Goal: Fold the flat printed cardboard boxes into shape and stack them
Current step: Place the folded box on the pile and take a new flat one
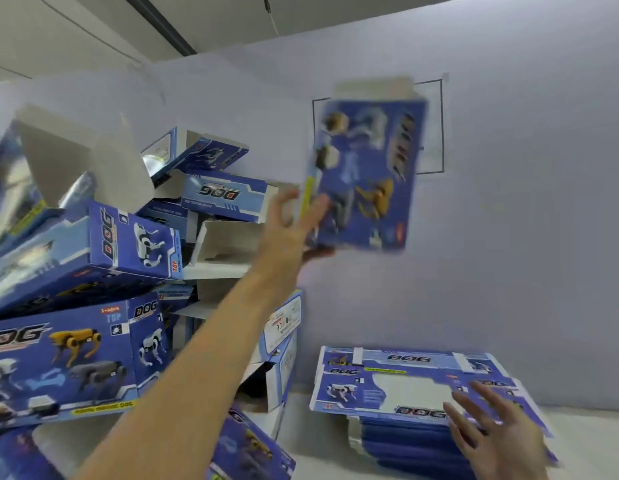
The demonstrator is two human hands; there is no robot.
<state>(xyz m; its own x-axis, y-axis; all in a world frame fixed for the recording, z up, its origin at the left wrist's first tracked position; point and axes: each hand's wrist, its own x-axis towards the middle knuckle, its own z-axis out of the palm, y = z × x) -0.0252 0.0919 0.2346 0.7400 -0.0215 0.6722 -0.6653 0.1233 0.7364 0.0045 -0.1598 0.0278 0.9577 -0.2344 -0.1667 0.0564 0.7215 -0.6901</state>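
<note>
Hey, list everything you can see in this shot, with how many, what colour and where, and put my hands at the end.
folded box in the air: one, blue with dog prints, blurred, upper centre in front of the wall, at the left hand's fingers
pile of folded boxes: many, too jumbled to count, blue and white, left side
stack of flat boxes: one stack, count unclear, blue printed, lower right on the table
table: one, pale, bottom right
wall: one, pale grey-blue, behind everything, with a black rectangle outline
left hand: raised, at the airborne box's lower left corner
right hand: fingers spread over the flat stack
</note>
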